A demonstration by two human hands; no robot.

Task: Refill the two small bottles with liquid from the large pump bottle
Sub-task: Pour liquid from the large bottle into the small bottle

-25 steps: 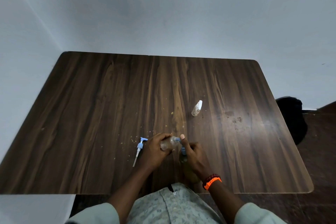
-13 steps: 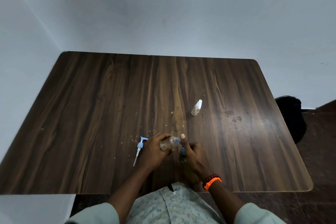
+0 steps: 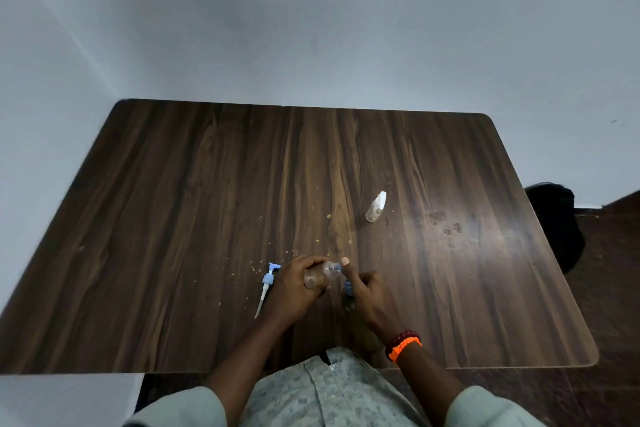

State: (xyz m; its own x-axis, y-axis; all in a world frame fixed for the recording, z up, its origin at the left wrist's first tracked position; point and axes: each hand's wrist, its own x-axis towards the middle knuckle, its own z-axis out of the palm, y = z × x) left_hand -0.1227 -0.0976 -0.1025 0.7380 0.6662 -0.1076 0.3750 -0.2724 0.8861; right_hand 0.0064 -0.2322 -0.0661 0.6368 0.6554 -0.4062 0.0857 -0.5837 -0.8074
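Nothing has shifted noticeably since the earlier frames. Left hand (image 3: 289, 291) fingers curled round a small clear bottle (image 3: 320, 277), tipped sideways above the table (image 3: 173, 218). Right hand (image 3: 367, 295) fingers wrapped round the large bottle (image 3: 349, 305), neck near the small bottle's mouth. Detached pump (image 3: 268, 282) lies just left of the left hand. Second small bottle (image 3: 376, 207) stands well apart, farther back.

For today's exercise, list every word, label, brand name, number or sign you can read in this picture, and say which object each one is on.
There is no readable text.
Small bottle standing on the table: clear, no label visible.
Small bottle gripped by the left hand: no print can be made out.
Large bottle under the right hand: mostly hidden, no label visible.
Pump head lying on the table: plain blue and white.
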